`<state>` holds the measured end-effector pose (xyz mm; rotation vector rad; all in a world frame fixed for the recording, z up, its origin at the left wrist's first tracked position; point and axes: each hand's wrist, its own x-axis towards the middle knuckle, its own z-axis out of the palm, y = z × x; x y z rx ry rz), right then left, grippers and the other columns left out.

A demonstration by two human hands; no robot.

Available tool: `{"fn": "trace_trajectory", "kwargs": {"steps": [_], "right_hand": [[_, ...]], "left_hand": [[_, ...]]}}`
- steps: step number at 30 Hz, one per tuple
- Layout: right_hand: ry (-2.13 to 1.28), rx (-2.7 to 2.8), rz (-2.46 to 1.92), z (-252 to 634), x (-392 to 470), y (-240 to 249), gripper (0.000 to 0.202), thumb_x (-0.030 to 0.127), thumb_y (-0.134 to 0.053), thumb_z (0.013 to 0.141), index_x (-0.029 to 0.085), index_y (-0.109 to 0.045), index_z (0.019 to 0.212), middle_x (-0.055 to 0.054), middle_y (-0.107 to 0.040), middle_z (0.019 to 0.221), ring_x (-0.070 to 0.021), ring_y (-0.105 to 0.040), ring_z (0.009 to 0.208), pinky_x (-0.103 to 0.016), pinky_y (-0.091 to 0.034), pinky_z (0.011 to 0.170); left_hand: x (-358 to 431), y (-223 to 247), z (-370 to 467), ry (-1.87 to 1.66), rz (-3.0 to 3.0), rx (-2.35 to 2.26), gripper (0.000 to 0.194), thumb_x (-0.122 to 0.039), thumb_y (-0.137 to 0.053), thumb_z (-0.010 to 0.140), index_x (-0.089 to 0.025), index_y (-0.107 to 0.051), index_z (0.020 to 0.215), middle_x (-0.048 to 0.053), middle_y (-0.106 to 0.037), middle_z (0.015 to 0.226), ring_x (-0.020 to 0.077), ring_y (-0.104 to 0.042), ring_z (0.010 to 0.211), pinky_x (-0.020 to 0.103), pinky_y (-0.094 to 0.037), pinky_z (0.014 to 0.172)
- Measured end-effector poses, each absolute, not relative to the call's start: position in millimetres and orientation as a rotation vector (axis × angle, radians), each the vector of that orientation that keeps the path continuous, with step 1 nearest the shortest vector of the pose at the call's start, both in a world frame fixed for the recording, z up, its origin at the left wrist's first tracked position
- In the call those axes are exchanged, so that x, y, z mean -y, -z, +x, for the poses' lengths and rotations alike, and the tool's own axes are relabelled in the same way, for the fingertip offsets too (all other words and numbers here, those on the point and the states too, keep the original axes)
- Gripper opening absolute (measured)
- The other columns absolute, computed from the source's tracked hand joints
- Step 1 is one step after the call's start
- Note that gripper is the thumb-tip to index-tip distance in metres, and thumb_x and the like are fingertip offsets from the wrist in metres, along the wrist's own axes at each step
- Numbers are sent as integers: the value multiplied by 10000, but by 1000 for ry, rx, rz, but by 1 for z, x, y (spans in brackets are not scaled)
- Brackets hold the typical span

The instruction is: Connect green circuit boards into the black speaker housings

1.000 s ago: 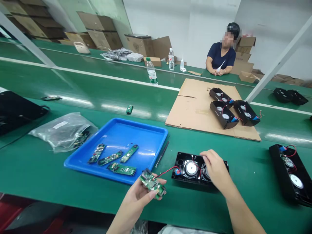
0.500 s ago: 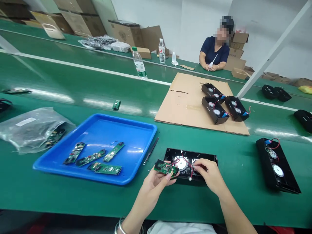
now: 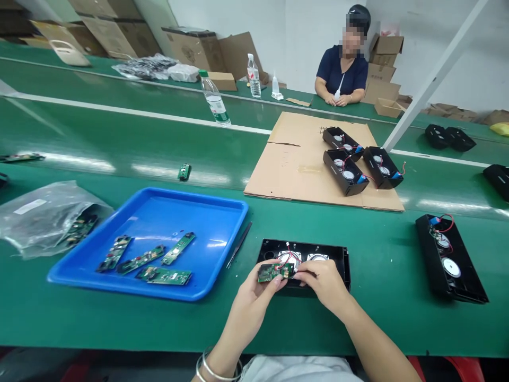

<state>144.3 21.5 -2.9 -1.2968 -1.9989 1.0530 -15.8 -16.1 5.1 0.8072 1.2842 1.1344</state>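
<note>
Between the thumb and fingers of my left hand (image 3: 254,294) is a green circuit board (image 3: 274,272), held above the near side of an open black speaker housing (image 3: 341,255). My right hand (image 3: 328,286) is closed in a pinch at the board's right end, on a small white wire connector (image 3: 295,269). Red and black wires run by the board. Two round silver speaker drivers sit in the housing, the left driver (image 3: 289,258) partly behind the board and the right driver (image 3: 318,257) partly behind my right fingers.
Left of the housing, a blue tray (image 3: 222,254) holds several circuit boards. Tweezers (image 3: 239,244) lie beside it, and a plastic bag (image 3: 43,217) of boards overlaps its left side. Wired speaker housings stand on cardboard (image 3: 278,170) and at right (image 3: 453,260). A person (image 3: 342,74) sits opposite.
My right hand has moved left from over the right driver to the board's right end, bringing the connector there. My left hand has turned the board more level. The camera view has shifted slightly.
</note>
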Motion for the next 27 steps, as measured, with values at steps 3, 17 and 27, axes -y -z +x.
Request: {"fn": "trace_trajectory", "kwargs": {"steps": [3, 17, 27], "right_hand": [[-947, 2101, -1227, 141, -23, 0, 165, 176, -497, 867, 189, -661, 848, -21, -691, 745, -133, -639, 656, -220, -479, 635], [-268, 2568, -1227, 129, -27, 3, 184, 146, -446, 878, 174, -590, 768, -30, -617, 735, -153, -571, 665, -244, -389, 565], [-113, 2704, -1120, 130, -32, 2, 210, 125, -446, 881, 170, -590, 734, -40, -623, 686, -162, -573, 624, -262, -366, 532]], "left_hand": [[15, -7, -17, -1095, 825, -1336, 399, -402, -651, 694, -171, -587, 1013, 58, -679, 1026, 258, -644, 942, 417, -539, 872], [10, -1, -13, -1116, 878, -1414, 285, -360, -626, 718, -172, -648, 930, 41, -721, 923, 266, -681, 853, 390, -578, 800], [8, -5, -15, -1095, 872, -1336, 256, -333, -609, 719, -168, -670, 906, 37, -718, 921, 259, -678, 826, 388, -595, 739]]}}
